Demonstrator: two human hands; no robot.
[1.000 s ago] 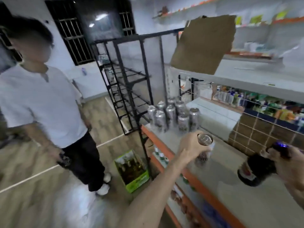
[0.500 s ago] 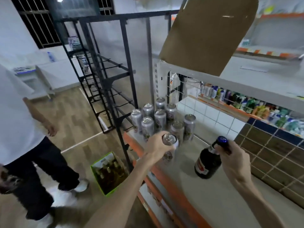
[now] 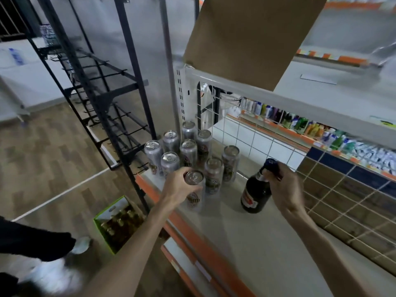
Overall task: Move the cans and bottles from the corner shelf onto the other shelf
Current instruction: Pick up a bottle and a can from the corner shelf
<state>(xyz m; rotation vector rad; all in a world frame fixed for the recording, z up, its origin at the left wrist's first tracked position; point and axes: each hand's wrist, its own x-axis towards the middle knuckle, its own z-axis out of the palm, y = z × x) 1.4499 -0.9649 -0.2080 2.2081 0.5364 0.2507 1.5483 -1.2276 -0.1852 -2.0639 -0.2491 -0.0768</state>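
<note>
My left hand (image 3: 179, 187) grips a silver can (image 3: 194, 192) near its top; the can stands on the grey shelf (image 3: 267, 243) with the orange front edge. Just behind it stands a cluster of several silver cans (image 3: 188, 151). My right hand (image 3: 282, 185) holds the blue-capped neck of a dark glass bottle (image 3: 255, 194), whose base rests on the shelf to the right of the cans. The bottle carries a red and white label.
A black wire rack (image 3: 96, 86) stands left of the shelf. On the floor lies a green crate of bottles (image 3: 119, 221). A person's legs and white shoes (image 3: 53, 271) are at bottom left. Cardboard (image 3: 246, 37) leans on the upper shelf. A wire grid (image 3: 321, 189) backs the shelf.
Both hands came down to the shelf: the can now stands in front of the can cluster and the bottle stands upright on the shelf. The person at left stepped away.
</note>
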